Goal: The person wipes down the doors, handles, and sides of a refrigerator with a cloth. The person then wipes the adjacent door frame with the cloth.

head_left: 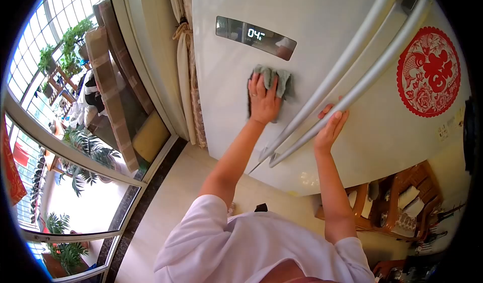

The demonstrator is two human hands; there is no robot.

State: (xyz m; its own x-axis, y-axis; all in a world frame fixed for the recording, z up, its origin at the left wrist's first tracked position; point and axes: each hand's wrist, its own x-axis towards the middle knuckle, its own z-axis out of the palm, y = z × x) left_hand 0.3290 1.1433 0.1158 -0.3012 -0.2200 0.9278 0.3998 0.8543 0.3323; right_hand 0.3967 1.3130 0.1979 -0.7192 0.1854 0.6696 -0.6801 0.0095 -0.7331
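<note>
I see a white fridge (226,92); grey-green cloth (285,84); silver handles (387,57); red sticker (437,70) patterned with fish and flowers; white shirt (271,243).

Leafy potted plants (75,34) are standing by a bright window grille (60,4) beyond a pale-framed glass door (132,46) at left, while a long brown panel (108,97) is leaning upright near the frame. A palm-like plant (93,145) is spreading its fronds lower down, and red fabric (12,175) is hanging at the far edge. A tied cream curtain (190,97) is falling beside the doorway, a dark sill strip (153,182) is bordering the pale floor (173,190), and a wooden rack (426,185) is holding white items (408,197) at lower right.
</note>
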